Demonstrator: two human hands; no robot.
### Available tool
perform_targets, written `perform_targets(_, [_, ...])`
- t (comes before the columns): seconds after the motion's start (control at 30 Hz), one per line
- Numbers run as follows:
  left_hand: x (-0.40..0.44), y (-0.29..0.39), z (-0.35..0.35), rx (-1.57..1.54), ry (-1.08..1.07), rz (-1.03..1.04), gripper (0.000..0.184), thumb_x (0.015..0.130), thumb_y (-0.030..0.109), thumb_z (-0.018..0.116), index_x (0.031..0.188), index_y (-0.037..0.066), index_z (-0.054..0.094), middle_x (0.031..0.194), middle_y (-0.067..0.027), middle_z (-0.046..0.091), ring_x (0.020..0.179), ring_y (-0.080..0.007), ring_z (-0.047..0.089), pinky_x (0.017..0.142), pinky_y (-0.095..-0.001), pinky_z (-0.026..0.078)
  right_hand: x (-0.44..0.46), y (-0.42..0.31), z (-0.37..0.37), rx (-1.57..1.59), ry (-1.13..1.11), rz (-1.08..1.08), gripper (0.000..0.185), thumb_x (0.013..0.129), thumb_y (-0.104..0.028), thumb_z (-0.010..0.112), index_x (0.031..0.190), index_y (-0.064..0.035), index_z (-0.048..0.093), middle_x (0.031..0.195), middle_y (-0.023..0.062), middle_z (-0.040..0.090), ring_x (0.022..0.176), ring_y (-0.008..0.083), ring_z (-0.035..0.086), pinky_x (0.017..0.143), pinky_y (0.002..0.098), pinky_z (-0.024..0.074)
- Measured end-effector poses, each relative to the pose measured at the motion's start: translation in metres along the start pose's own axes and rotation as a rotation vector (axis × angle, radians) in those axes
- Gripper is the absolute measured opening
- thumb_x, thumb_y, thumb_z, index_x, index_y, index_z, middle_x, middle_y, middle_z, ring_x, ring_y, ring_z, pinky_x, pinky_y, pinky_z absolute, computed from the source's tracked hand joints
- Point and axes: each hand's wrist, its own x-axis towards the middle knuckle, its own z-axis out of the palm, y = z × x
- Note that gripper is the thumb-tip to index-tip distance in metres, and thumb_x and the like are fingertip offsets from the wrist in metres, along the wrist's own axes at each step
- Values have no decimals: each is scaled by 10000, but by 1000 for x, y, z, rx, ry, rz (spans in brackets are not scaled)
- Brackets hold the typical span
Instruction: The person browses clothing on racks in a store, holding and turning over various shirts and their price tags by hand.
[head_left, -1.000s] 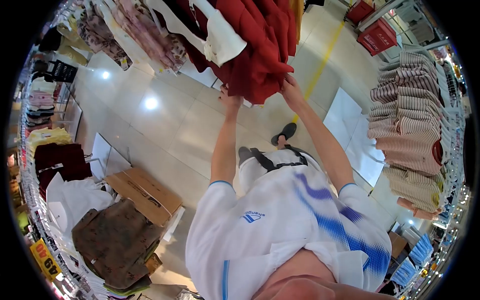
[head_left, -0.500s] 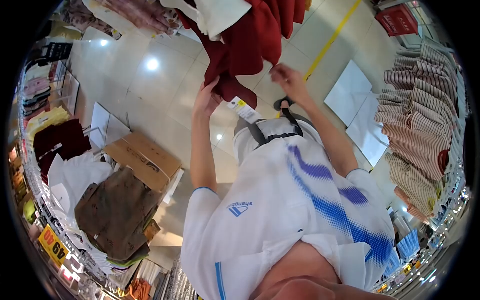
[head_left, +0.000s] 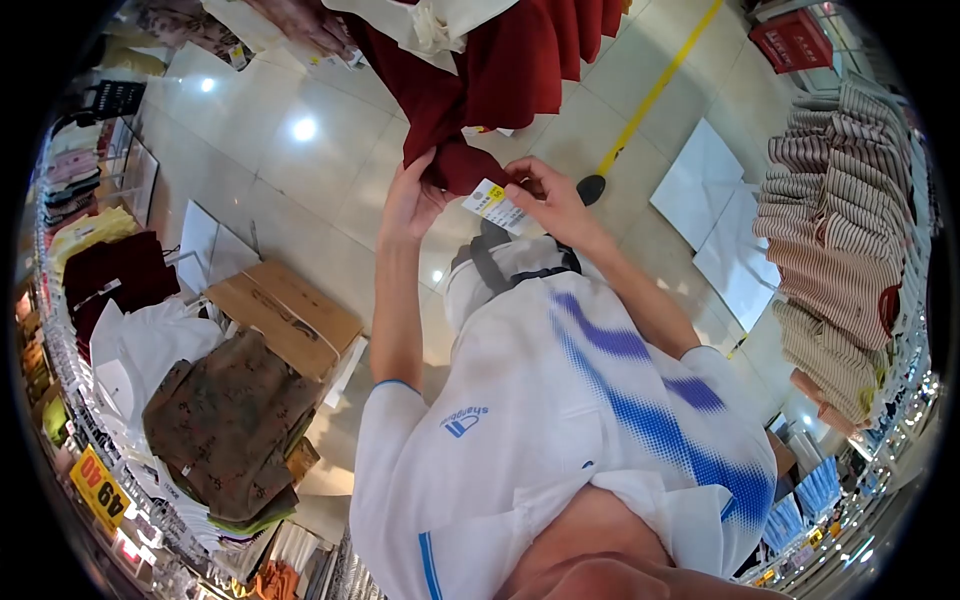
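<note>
A dark red garment (head_left: 515, 75) with a white collar (head_left: 435, 25) hangs at the top of the view. My left hand (head_left: 412, 198) is closed on its lower sleeve end, the cloth gathered by the fingers. A white price tag (head_left: 492, 203) with a yellow patch dangles from the sleeve. My right hand (head_left: 550, 198) is on the other side of it, with curled fingers touching the tag's upper right corner. The fingertips are partly hidden, but they look pinched on the tag.
Striped shirts (head_left: 830, 220) hang along the right. At left, a cardboard box (head_left: 285, 315) stands beside a brown patterned garment (head_left: 230, 430) and white clothes (head_left: 150, 350). White boards (head_left: 700, 185) lie on the tiled floor (head_left: 320, 190), which a yellow line (head_left: 660, 85) crosses. A red basket (head_left: 792, 42) is at upper right.
My right hand has moved left and down from beside the garment's hem to the price tag. The tag has turned more toward me. My left hand stays on the sleeve.
</note>
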Motion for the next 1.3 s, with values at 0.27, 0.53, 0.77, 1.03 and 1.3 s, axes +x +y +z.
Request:
perform_targets(0.27, [-15,5,-5,-87,-19,43,359,935,132,422,1271,15,376,1240,-146,498,1080,-282,552,910,-471,483,0,-12,24,-339,194,-394,217,758,-86,683,940,-46,572,987,73,536,816,184,575,656,259,471])
perform_targets(0.53, [-21,-4,-35,-181,-160,198,103,903,116,524,966,35,515,986,-103,603,953,-229,591,764,-374,506,13,-2,46,-258,47,-319,121,779,-101,662,782,-4,589,932,71,558,722,160,563,576,256,449])
perform_targets(0.77, [-53,-20,-45,-67,-71,283,90,904,136,540,931,52,559,937,-62,599,867,-175,562,754,-306,455,14,5,59,-237,-2,-283,116,786,-93,653,771,1,588,932,57,563,707,117,559,537,230,441])
perform_targets(1.03, [-71,-42,-58,425,-10,426,123,858,87,610,951,14,576,864,-1,590,831,-72,532,770,-241,418,16,-6,66,-166,-85,-174,119,803,-79,650,782,18,586,936,49,559,786,89,540,655,226,452])
perform_targets(1.3, [-82,-51,-57,714,184,595,80,855,72,585,831,24,526,729,42,468,712,-56,435,634,-226,397,30,12,61,-198,-118,-149,167,782,-74,679,897,-8,576,846,20,569,752,85,548,604,215,468])
